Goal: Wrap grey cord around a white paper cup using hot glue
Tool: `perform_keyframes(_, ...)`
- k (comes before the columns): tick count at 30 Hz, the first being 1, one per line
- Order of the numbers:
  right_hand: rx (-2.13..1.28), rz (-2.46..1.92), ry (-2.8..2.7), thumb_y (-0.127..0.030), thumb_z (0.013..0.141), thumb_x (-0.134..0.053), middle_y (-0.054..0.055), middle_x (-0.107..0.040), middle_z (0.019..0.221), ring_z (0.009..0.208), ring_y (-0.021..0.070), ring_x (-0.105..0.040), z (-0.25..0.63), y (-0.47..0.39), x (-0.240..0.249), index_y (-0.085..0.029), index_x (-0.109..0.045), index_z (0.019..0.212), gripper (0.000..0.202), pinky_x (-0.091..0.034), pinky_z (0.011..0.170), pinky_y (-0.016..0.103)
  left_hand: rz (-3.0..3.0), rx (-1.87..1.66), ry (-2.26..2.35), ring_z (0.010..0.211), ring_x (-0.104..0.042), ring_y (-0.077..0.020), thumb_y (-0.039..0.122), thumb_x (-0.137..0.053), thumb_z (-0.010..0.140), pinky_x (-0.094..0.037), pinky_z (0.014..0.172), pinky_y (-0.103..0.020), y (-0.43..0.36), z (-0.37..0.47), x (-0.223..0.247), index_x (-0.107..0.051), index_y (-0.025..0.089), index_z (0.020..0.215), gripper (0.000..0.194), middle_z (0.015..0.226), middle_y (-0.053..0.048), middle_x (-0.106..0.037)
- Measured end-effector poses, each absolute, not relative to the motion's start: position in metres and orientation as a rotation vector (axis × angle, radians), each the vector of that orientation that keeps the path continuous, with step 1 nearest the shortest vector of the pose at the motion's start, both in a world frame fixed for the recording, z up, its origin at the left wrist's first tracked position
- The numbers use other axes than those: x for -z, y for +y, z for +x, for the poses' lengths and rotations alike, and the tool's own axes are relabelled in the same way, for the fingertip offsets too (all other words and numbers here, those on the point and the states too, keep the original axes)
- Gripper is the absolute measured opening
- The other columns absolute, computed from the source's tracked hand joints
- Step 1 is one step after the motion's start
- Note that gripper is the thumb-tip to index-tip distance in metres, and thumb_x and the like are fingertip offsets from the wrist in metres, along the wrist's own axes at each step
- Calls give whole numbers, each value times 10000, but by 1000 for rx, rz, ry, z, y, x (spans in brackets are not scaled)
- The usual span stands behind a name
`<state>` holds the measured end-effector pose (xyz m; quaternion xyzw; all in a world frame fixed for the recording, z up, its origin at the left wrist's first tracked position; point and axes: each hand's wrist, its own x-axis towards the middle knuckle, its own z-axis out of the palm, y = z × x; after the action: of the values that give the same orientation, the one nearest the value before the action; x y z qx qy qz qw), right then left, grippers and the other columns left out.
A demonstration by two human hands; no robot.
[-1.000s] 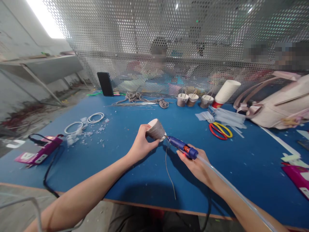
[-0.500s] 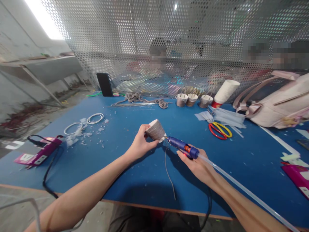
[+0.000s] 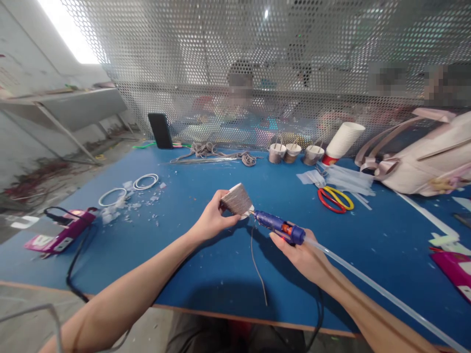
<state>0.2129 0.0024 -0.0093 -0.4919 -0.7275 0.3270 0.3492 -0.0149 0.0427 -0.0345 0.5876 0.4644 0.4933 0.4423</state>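
Fingers of my left hand (image 3: 214, 218) are wrapped round a paper cup (image 3: 237, 199) covered in grey-brown cord, tilted on its side above the blue table. My right hand (image 3: 300, 250) grips a blue glue gun (image 3: 277, 225); its nozzle touches or nearly touches the cup's right end near the white rim. A long clear glue stick (image 3: 371, 284) runs out of the gun's back toward the lower right. Below the nozzle a loose length of cord (image 3: 259, 272) hangs down or lies on the table.
Scissors with red and yellow handles (image 3: 335, 199) lie right of the glue gun. Behind stand cord-wrapped cups (image 3: 276, 154), stacked white cups (image 3: 344, 142) and a phone (image 3: 160, 131). White rings (image 3: 145, 182) and scraps lie left, near a purple power strip (image 3: 61, 234). A pink bag (image 3: 430, 157) is at right.
The cup has turned slightly in my left hand, so less of its open end shows. My right hand and the glue gun have shifted very slightly.
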Motion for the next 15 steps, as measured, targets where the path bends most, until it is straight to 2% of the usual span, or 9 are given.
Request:
perform_keyframes(6, -948, -1355, -1845, -457, 844, -510, -53, -332, 455, 414, 93, -327, 222, 9, 15, -217, -409, 561, 385, -261, 369, 225, 1462, -1201, 1113, 909, -608, -176, 224, -773, 600, -488, 867, -332, 43, -18, 34, -518, 195, 1015, 488, 940, -31, -623)
perform_keyframes(11, -1058, -1340, -1795, -452, 861, -518, -48, -364, 471, 414, 88, -338, 225, 10, 23, -204, -465, 585, 375, -268, 360, 215, 1444, -1197, 1105, 945, -611, -196, 238, -788, 586, -492, 889, -355, 43, -18, 33, -528, 193, 1013, 502, 983, -50, -634)
perform_keyframes(15, -1064, -1292, -1852, -428, 845, -533, -59, -318, 469, 410, 79, -301, 222, 6, 20, -208, -432, 579, 360, -248, 352, 211, 1426, -1194, 1086, 951, -616, -198, 228, -790, 586, -494, 895, -357, 43, -19, 32, -528, 190, 1002, 494, 990, -55, -637)
